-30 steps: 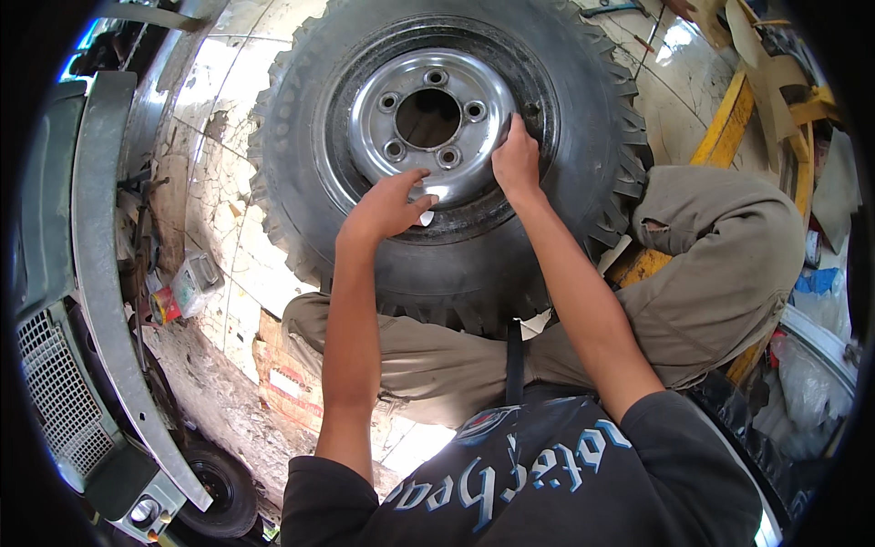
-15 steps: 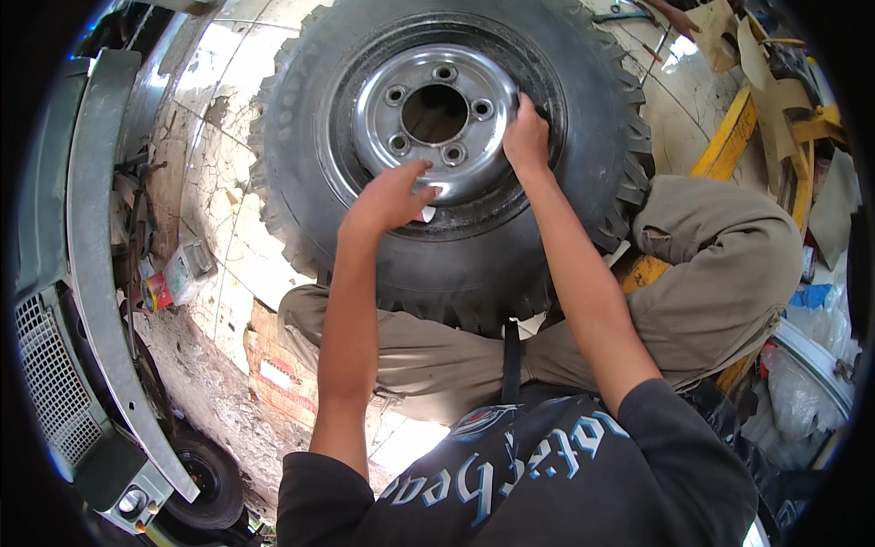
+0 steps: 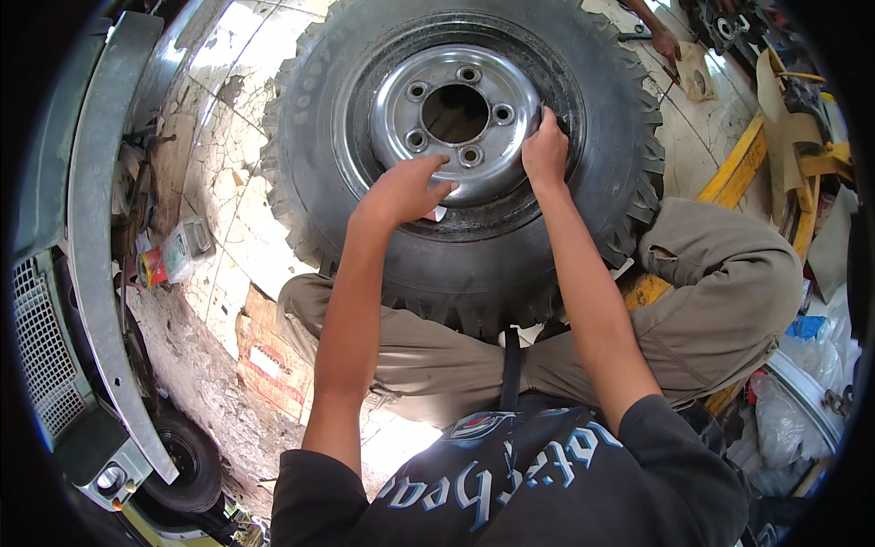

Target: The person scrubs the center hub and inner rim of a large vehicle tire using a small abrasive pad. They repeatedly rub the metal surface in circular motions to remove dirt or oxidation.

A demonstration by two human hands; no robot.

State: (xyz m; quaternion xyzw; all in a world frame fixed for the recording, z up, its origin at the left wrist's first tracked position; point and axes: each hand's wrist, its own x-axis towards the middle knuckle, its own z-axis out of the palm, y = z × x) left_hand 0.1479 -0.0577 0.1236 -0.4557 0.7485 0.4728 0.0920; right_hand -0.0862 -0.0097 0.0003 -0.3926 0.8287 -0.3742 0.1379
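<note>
A large off-road tire [image 3: 310, 137] lies flat before my crossed legs. Its bare metal wheel rim [image 3: 456, 64] has a round centre hole with several bolt holes around it. Over the near left part of the rim is my left hand [image 3: 401, 191], thumb and forefinger apart; its other fingers are hidden. Just under that thumb shows a small white scrap [image 3: 437, 214], its kind unclear. My right hand [image 3: 547, 153] is closed at the right edge of the rim's raised centre. A small dark bit shows at its fingertips, too little to name.
On the left are a metal bumper [image 3: 96, 182], a small tire [image 3: 190, 465], a red can [image 3: 151, 268] and flattened cardboard [image 3: 269, 365]. A yellow metal frame [image 3: 736, 162] and plastic bags [image 3: 784, 428] lie right. Another person's hand [image 3: 665, 44] is near a tan piece [image 3: 697, 75].
The tire sits farther right in view. Both hands remain at the rim, my left slightly farther left against it. The other person's hand and the tan piece are lower in view.
</note>
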